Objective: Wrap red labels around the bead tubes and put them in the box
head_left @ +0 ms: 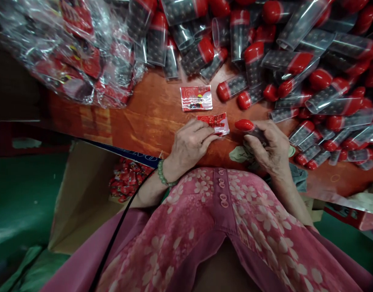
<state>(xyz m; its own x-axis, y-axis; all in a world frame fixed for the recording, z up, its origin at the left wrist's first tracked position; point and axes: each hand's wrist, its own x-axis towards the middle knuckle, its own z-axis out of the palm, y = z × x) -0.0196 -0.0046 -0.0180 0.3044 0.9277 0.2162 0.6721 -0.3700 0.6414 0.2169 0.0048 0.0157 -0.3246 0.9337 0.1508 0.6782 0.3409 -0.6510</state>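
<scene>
My left hand (192, 142), with a green bead bracelet at the wrist, pinches the lower edge of a red printed label (219, 123) on the table. Its fingertips cover part of the label. Just beyond lies a similar red and white label (196, 98), flat and untouched. To the right, my right hand (270, 144) grips a clear tube with a glossy red rounded cap (244, 125). The cap points left, toward the label, with a gap between them. Fingers and thumb hide most of the tube's body, which looks dark.
Many red-capped clear tubes with dark dotted contents (283, 61) are heaped across the back and right of the orange-brown table (152, 109). A clear plastic bag (91, 52) of red printed pieces lies back left. Below the edge stands a cardboard box (79, 194) with red packets (128, 178).
</scene>
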